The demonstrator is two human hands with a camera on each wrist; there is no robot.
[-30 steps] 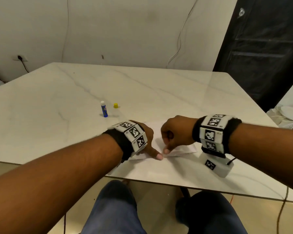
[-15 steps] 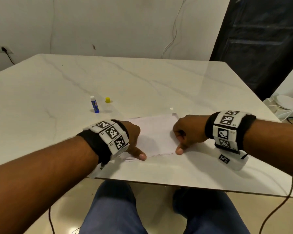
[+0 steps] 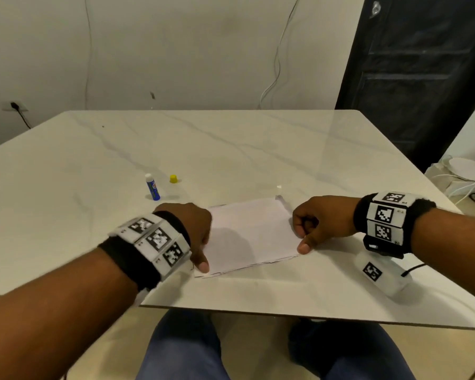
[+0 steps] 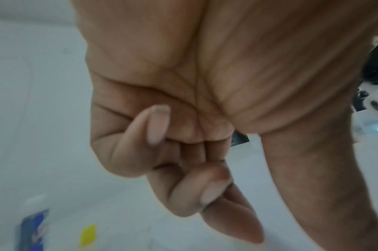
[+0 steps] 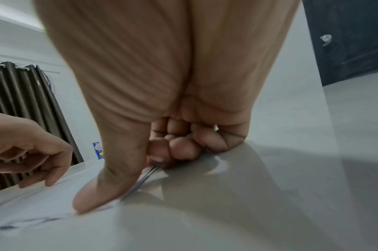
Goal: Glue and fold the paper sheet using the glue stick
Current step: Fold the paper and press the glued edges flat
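A folded white paper sheet [image 3: 247, 237] lies flat near the table's front edge. My left hand [image 3: 196, 242] sits at its left side, fingers curled on nothing [image 4: 183, 169], with the straight thumb pressing the near left corner. My right hand [image 3: 313, 226] is at the right edge, where thumb and curled index finger pinch the paper's layers [image 5: 151, 169]. The blue glue stick [image 3: 152, 187] stands upright and uncapped behind my left hand. Its yellow cap [image 3: 173, 178] lies just to its right. Both show blurred in the left wrist view, glue stick [image 4: 33, 229] and cap [image 4: 88, 235].
The marble table [image 3: 258, 149] stretches far behind the paper, and its front edge [image 3: 285, 311] is close to my hands. A tiny white scrap [image 3: 279, 187] lies behind the paper. A dark door [image 3: 422, 78] and floor clutter with cables [image 3: 466, 171] are off to the right.
Both thumbs have slid apart along the paper's near edge, from its middle to the left and right corners. The folded sheet now lies flatter.
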